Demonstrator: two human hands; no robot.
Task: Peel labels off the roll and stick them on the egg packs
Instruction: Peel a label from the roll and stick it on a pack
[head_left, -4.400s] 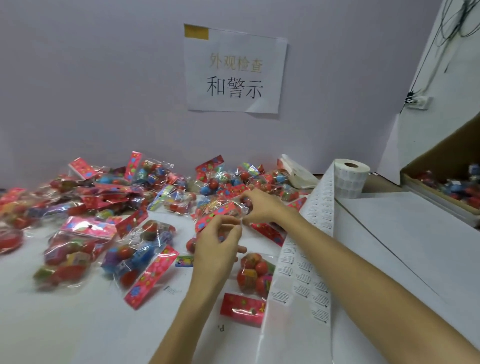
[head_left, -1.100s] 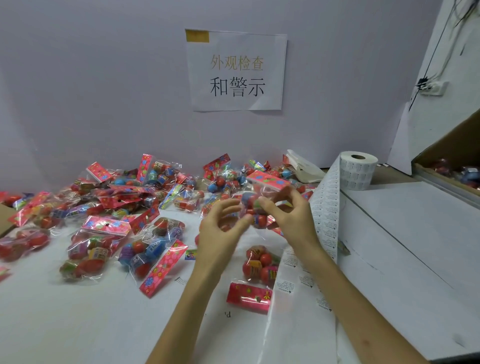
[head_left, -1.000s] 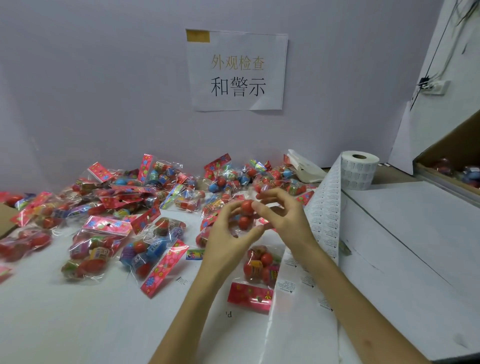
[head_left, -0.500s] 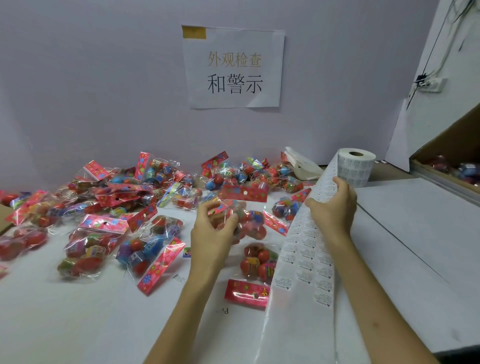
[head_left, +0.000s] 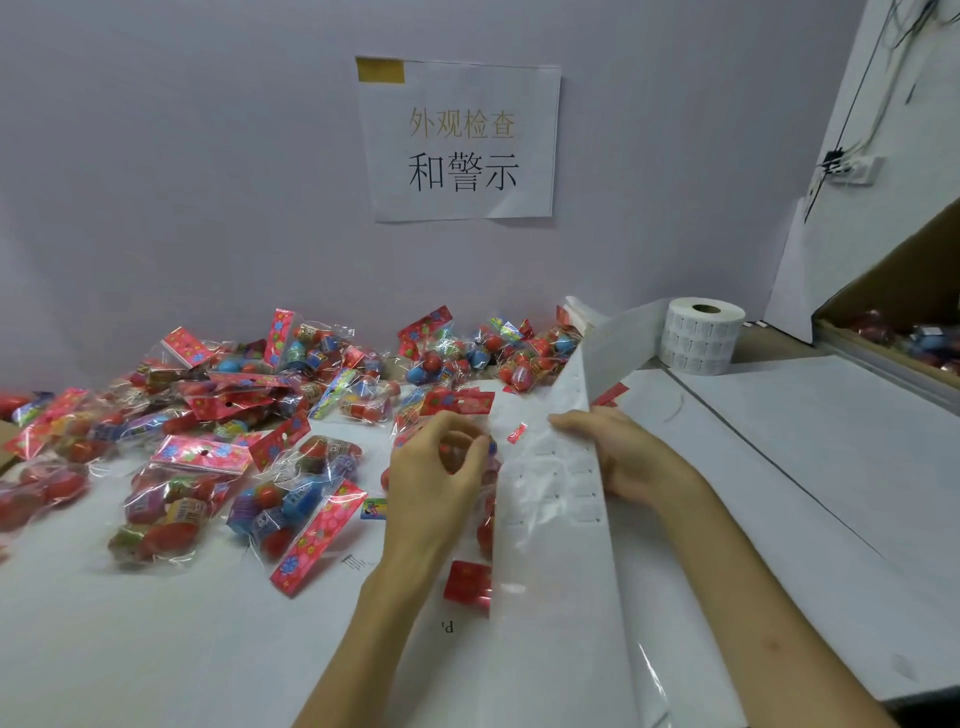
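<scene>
left hand (head_left: 441, 473): fingers curled round one egg pack (head_left: 457, 403), held up off the table (head_left: 156, 649), just left of the strip.
right hand (head_left: 631, 460): fingertips pinch the right edge of the label strip (head_left: 550, 571), holding that stretch raised.
roll (head_left: 701, 335): stands on end at back right, well apart from both hands. Strip runs from it twd the camera.
pack handling: my guess is light, crinkly clear film, slippery. Eggs inside prob shift, so no flat face. I'd take it by the stiff red header card, or cup it under the eggs.
strip handling: thin floppy backing w/ a glossy face; I'd expect a tear if yanked. Labels are small, so I'd lift a corner w/ a nail and keep the backing taut.
pile of packs (head_left: 218, 447): spread over table left & back; more in the box (head_left: 909, 280) at right.
sign (head_left: 460, 140): reads 外观检查 / 和警示, yellow tape at top-left corner.
label print: too small to read.
pack headers: flower pattern, no text I can make out.
stray mark: "'d" on the table nr the left forearm.
</scene>
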